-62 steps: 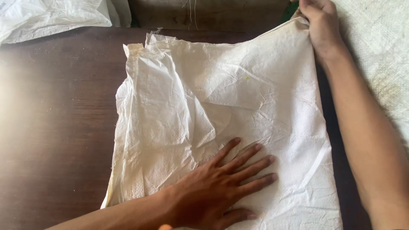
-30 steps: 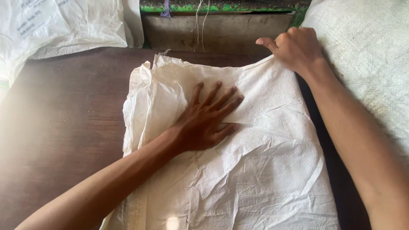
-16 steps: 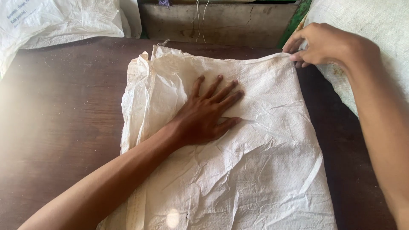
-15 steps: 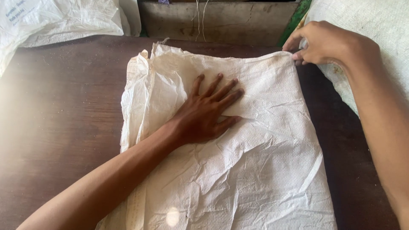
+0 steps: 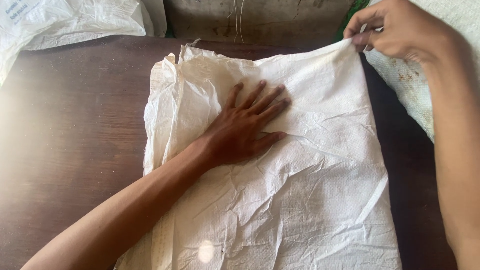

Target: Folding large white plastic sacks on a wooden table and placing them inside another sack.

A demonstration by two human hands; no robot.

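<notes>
Lying flat, sack (image 5: 300, 190) w/ long axis running away — left hand (image 5: 245, 130) spread on it, right hand (image 5: 395, 30) pinching far corner

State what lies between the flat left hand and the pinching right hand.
Only a creased stretch of the white woven sack lies between left hand and right hand, in the head view.

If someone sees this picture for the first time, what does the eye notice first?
First, the large crumpled white sack spread over the dark wooden table. The left hand lies flat on its middle with fingers spread, while the right hand pinches its far right corner. More white sacks lie at the far left.
</notes>
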